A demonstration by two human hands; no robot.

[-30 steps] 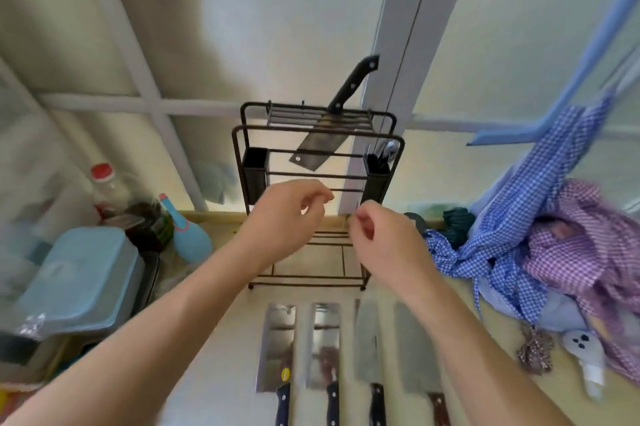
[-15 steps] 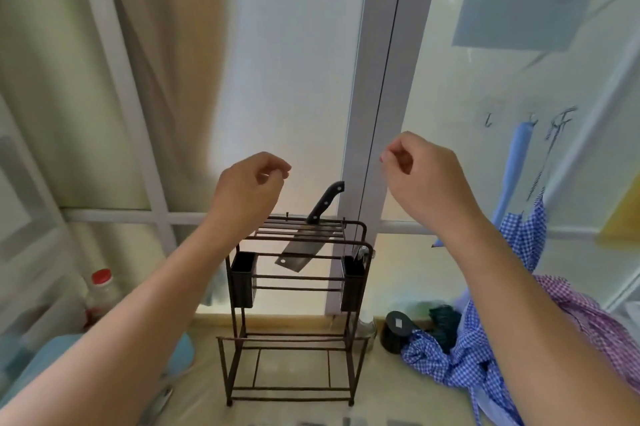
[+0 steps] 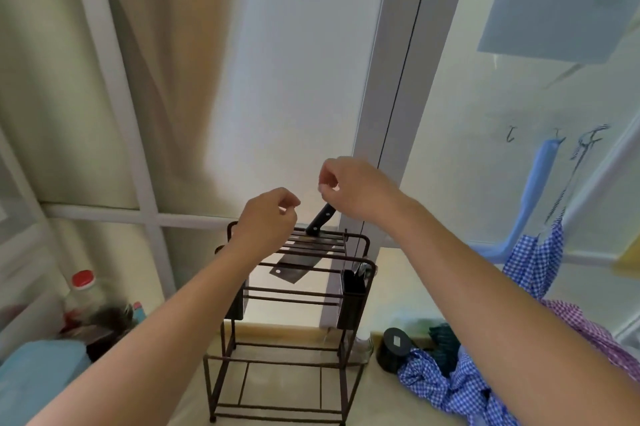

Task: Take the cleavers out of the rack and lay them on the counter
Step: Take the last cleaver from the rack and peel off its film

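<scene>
- Cleaver (image 3: 300, 257) sat slotted in rack (image 3: 360, 290), handle angled up-right.
- Right hand (image 3: 353, 188) nearer the handle, just above it; left hand (image 3: 268, 221) beside.
- Both hands loosely curled, empty.

The pale beige counter (image 3: 284, 387) carries a dark metal wire rack (image 3: 287, 349) at its middle. Right of the rack sit a small black round container (image 3: 394, 349) and a crumpled blue-checked cloth (image 3: 446, 387). At the left stand a red-capped bottle (image 3: 82, 290) and a light-blue plastic tub (image 3: 38, 373).
</scene>
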